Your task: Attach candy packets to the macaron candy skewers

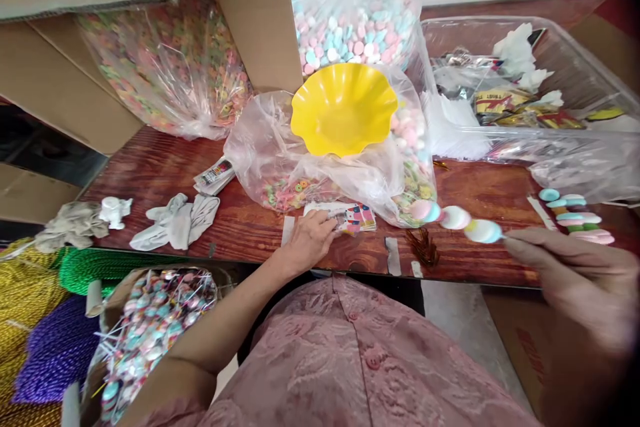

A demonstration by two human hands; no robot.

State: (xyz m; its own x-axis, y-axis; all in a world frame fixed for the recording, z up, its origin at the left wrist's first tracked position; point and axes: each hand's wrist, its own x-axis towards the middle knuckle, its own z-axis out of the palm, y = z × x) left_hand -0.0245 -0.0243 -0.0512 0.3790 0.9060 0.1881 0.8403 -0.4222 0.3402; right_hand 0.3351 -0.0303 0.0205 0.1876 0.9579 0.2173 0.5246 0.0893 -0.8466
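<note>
My left hand (pixel 310 239) rests near the front edge of the wooden table (pixel 165 170), fingers curled on a small stack of printed wrappers (pixel 350 217). My right hand (pixel 575 273), low at the right and blurred, pinches a thin stick strung with three pastel candy discs (pixel 455 219) that points left over the table. A yellow scalloped bowl (pixel 344 108) sits on top of an open clear bag of small colourful candies (pixel 300 177) just behind the wrappers.
Two more candy bags (pixel 357 23) and a cardboard box (pixel 165 60) stand at the back. A clear tray of wrappers and tissues (pixel 525 87) is at right, loose pastel discs (pixel 575 217) beside it. White gloves (pixel 175 221) lie left; a box of finished candy sticks (pixel 150 327) is below.
</note>
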